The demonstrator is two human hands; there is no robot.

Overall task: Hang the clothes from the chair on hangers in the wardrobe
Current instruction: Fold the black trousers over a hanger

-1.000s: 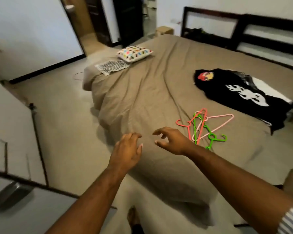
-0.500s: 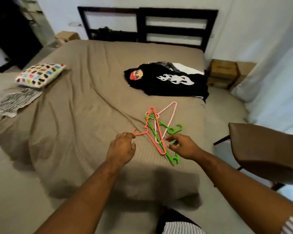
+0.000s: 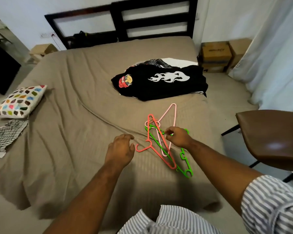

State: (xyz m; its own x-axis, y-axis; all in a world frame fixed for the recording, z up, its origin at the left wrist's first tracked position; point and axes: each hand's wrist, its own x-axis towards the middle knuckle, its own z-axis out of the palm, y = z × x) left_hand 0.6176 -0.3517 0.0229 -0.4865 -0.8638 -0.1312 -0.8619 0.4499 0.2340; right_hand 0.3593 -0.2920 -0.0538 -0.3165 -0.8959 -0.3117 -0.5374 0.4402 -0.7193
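Three plastic hangers lie crossed on the brown bed near its foot: a red hanger, a pink hanger and a green hanger. My right hand is over them, thumb and fingertips pinching the green hanger's upper part. My left hand hovers just left of the red hanger's hook, fingers loosely curled and holding nothing. A pile of black printed clothes lies farther up the bed. The brown chair stands at the right with no clothes on its visible seat.
A patterned pillow and a checked cloth lie at the bed's left edge. Cardboard boxes stand by the dark headboard. A white curtain hangs at the right. The wardrobe is out of view.
The view has swung right and closer to the bed. Both hands have moved forward onto the hangers, and my right hand has closed its fingertips on the green one.
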